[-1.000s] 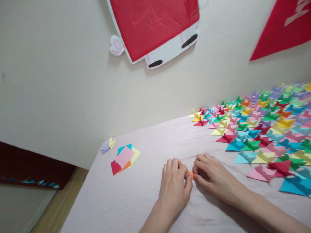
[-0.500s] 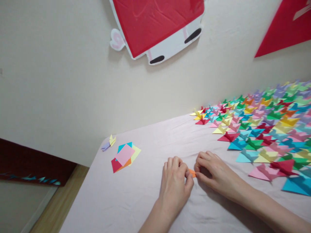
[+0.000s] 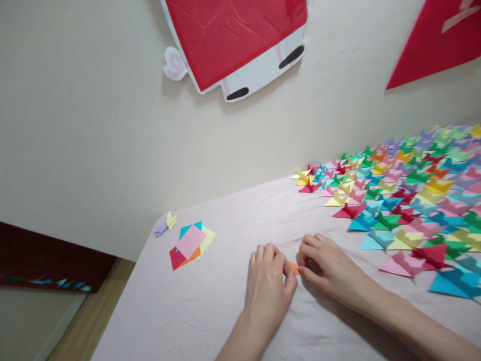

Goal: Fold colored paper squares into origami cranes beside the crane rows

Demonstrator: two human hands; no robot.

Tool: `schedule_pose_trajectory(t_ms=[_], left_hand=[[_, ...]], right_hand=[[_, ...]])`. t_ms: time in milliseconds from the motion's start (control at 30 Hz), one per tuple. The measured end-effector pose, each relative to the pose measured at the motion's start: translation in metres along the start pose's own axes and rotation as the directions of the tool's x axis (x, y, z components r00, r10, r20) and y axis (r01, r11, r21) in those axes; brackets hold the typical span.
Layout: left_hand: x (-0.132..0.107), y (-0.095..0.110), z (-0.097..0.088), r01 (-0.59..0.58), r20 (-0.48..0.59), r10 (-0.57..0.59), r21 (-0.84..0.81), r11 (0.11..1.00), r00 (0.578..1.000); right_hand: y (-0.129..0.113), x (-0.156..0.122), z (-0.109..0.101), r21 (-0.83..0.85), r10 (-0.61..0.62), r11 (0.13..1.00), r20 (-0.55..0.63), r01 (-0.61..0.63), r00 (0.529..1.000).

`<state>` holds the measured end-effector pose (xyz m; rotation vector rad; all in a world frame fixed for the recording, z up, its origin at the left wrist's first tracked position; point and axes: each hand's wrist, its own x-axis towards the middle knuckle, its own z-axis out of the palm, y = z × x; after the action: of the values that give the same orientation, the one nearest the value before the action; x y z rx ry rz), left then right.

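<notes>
Pinching orange paper [image 3: 293, 266], left hand [image 3: 268, 286], right hand [image 3: 330, 268].

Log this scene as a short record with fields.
surface: pale pink cloth over a table
left hand: pinches small orange paper piece
right hand: pinches the same orange paper piece
left side: stack of coloured paper squares, two small folded pieces beside it
right side: rows of folded paper shapes
wall: red decoration
</notes>
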<state>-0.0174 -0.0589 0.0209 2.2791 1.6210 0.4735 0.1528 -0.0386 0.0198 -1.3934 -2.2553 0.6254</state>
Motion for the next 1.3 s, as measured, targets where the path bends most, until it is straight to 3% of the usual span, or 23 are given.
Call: schedule_pose_trajectory(t_ms=[467,800,1300], left_hand=[[-0.001,-0.003,-0.002,0.015,-0.001,-0.015,-0.131,0.991,1.0],[-0.003,-0.002,-0.002,0.028,0.006,-0.027,-0.165,0.986,1.0],[-0.005,0.0,-0.002,0.063,0.019,-0.061,-0.155,0.986,0.998]], right_hand=[[0.009,0.0,-0.002,0.154,0.007,0.988,0.049,-0.014,0.999],[-0.003,-0.002,0.011,0.047,0.082,0.996,-0.053,-0.08,0.995],[0.006,-0.003,0.003,0.121,0.047,0.991,0.042,-0.052,0.998]])
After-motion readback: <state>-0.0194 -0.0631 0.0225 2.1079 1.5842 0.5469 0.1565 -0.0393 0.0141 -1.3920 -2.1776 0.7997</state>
